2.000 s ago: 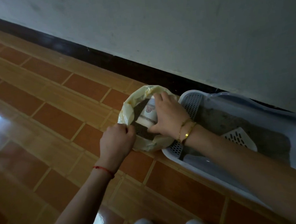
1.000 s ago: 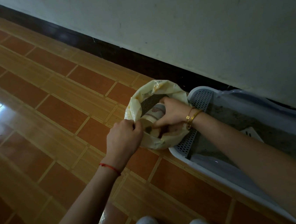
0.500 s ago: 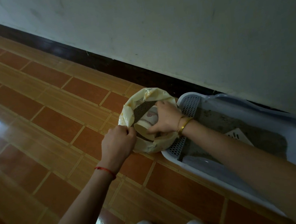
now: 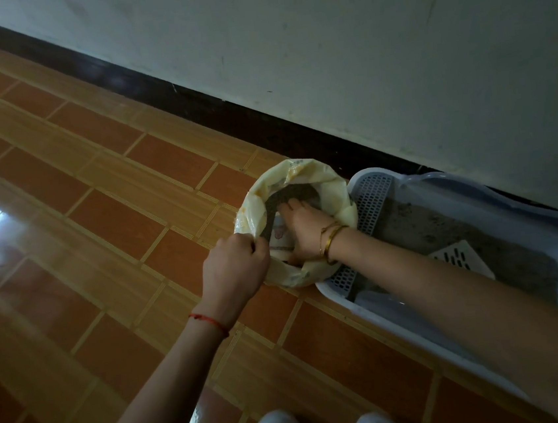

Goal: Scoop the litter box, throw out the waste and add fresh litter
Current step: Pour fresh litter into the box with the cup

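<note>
Your left hand (image 4: 233,267) is pinched shut on the rolled rim of the soft yellow litter bag (image 4: 301,174), which stands on the floor against the end of the litter box (image 4: 439,177), while your right hand (image 4: 302,233) reaches inside around a pale cup (image 4: 278,235). Expect thin, limp plastic with loose, heavy grains below, so keep hold of the rolled rim. Your hand hides most of the cup, so I cannot tell how firmly you grip it or how full it is.

The litter bag (image 4: 305,181) stands on the floor (image 4: 97,196), touching the left end of the litter box (image 4: 474,187) along the wall (image 4: 357,48). A scoop (image 4: 461,257) lies in the box; a cup (image 4: 278,237), seemingly, sits inside the bag.
</note>
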Demonstrator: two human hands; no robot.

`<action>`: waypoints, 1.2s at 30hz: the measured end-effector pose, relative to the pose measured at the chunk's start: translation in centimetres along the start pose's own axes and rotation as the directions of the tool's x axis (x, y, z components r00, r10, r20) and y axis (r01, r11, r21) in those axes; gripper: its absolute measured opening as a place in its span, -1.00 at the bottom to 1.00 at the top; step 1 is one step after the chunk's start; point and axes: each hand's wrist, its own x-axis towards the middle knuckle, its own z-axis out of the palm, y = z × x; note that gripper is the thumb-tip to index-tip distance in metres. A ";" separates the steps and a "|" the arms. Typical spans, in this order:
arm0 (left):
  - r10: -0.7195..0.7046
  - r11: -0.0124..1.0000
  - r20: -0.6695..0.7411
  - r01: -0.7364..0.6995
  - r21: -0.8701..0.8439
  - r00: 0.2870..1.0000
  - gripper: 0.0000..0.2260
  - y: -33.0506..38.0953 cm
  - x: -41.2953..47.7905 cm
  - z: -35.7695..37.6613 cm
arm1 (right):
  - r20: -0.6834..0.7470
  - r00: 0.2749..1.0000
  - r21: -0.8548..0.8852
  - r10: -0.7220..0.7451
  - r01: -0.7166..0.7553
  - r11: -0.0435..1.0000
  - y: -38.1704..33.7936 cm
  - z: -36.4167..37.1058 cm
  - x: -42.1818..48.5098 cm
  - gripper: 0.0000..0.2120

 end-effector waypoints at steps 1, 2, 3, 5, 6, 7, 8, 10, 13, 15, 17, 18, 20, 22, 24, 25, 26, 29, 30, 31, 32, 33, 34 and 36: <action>-0.003 1.000 0.004 0.003 -0.005 1.000 -0.59 0.0 0.0 0.1 | 0.031 0.999 0.040 0.009 -0.010 0.999 0.1 -0.1 0.1 -0.10; -0.004 1.000 0.004 0.004 -0.011 1.000 -0.59 -0.1 0.1 0.1 | 0.064 0.998 0.091 0.022 -0.028 0.995 0.1 -0.2 0.2 -0.12; -0.006 1.000 0.005 0.006 -0.017 1.000 -0.59 -0.2 0.1 0.1 | 0.091 0.995 0.140 0.036 -0.048 0.989 0.2 -0.4 0.3 -0.13; -0.005 0.999 0.007 0.005 -0.032 1.000 -0.59 -0.2 0.2 0.0 | 0.112 0.991 0.196 0.066 -0.087 0.977 0.6 -0.8 0.2 -0.13; -0.005 0.999 0.012 0.006 -0.045 1.000 -0.59 -0.3 0.2 0.0 | 0.110 0.991 0.208 0.082 -0.103 0.973 0.8 -1.0 0.0 -0.12; -0.009 0.998 0.023 0.011 -0.061 1.000 -0.59 -0.3 0.2 -0.1 | 0.107 0.989 0.224 0.098 -0.120 0.967 1.2 -1.2 -0.2 -0.11; -0.011 0.997 0.034 0.013 -0.073 0.999 -0.60 -0.3 0.2 -0.2 | 0.108 0.988 0.255 0.110 -0.135 0.957 1.5 -1.6 -0.4 -0.11; -0.012 0.997 0.054 0.017 -0.080 0.998 -0.61 -0.3 0.2 -0.4 | 0.123 0.984 0.361 0.127 -0.164 0.918 2.2 -2.4 -0.9 -0.09; -0.021 0.997 0.053 0.025 -0.076 0.998 -0.60 -0.2 0.3 -0.6 | 0.134 0.982 0.476 0.136 -0.184 0.860 3.2 -3.8 -2.0 -0.04; -0.040 0.995 0.057 0.045 -0.087 0.998 -0.59 -0.3 0.6 -0.8 | 0.134 0.981 0.562 0.138 -0.190 0.805 3.8 -4.7 -2.8 -0.01; -0.066 0.995 0.051 0.069 -0.071 0.997 -0.58 -0.2 0.8 -0.9 | 0.152 0.982 0.713 0.114 -0.188 0.675 4.6 -5.5 -3.6 -0.08; -0.073 0.996 0.041 0.076 -0.052 0.996 -0.57 0.0 0.8 -1.1 | 0.165 0.982 0.784 0.090 -0.186 0.592 5.0 -5.6 -3.9 -0.19; -0.083 0.996 0.032 0.084 -0.023 0.996 -0.57 0.5 0.7 -1.3 | 0.168 0.985 0.871 0.043 -0.168 0.462 5.5 -5.9 -4.6 -0.40; -0.085 0.996 0.021 0.085 -0.003 0.996 -0.57 0.9 0.5 -1.5 | 0.157 0.987 0.914 0.027 -0.155 0.374 5.9 -5.9 -5.4 -0.52; -0.092 0.996 0.018 0.092 0.017 0.996 -0.57 1.2 0.4 -1.5 | 0.150 0.988 0.940 0.042 -0.156 0.303 6.1 -5.9 -6.2 -0.60; -0.095 0.995 0.023 0.095 0.019 0.995 -0.57 1.3 0.4 -1.5 | 0.154 0.987 0.949 0.047 -0.161 0.273 6.3 -6.0 -6.7 -0.63; -0.094 0.995 0.031 0.094 0.021 0.995 -0.57 1.3 0.4 -1.4 | 0.157 0.987 0.954 0.043 -0.163 0.250 6.6 -6.1 -7.2 -0.66; -0.088 0.996 0.060 0.088 0.015 0.994 -0.58 1.5 0.2 -1.5 | 0.146 0.988 0.972 0.056 -0.153 0.176 7.7 -6.7 -8.7 -0.75; -0.088 0.996 0.066 0.088 0.012 0.994 -0.58 1.5 0.1 -1.6 | 0.131 0.989 0.979 0.075 -0.141 0.146 8.2 -6.9 -9.2 -0.74; -0.088 0.996 0.069 0.088 0.012 0.994 -0.58 1.4 0.1 -1.6 | 0.115 0.989 0.985 0.095 -0.126 0.118 8.9 -7.0 -9.7 -0.72; -0.093 0.996 0.071 0.092 0.018 0.993 -0.58 1.4 0.1 -1.7 | 0.104 0.988 0.988 0.116 -0.117 0.105 9.6 -7.0 -10.2 -0.71; -0.099 0.995 0.075 0.097 0.025 0.992 -0.58 1.5 0.1 -1.7 | 0.096 0.986 0.990 0.138 -0.110 0.094 10.3 -7.0 -10.7 -0.73; -0.101 0.995 0.077 0.099 0.032 0.992 -0.59 1.6 0.2 -1.7 | 0.092 0.983 0.990 0.159 -0.107 0.090 11.1 -6.9 -11.1 -0.77; -0.107 0.994 0.074 0.104 0.044 0.992 -0.59 1.9 0.2 -1.7 | 0.090 0.971 0.989 0.222 -0.114 0.098 12.2 -6.5 -11.8 -0.77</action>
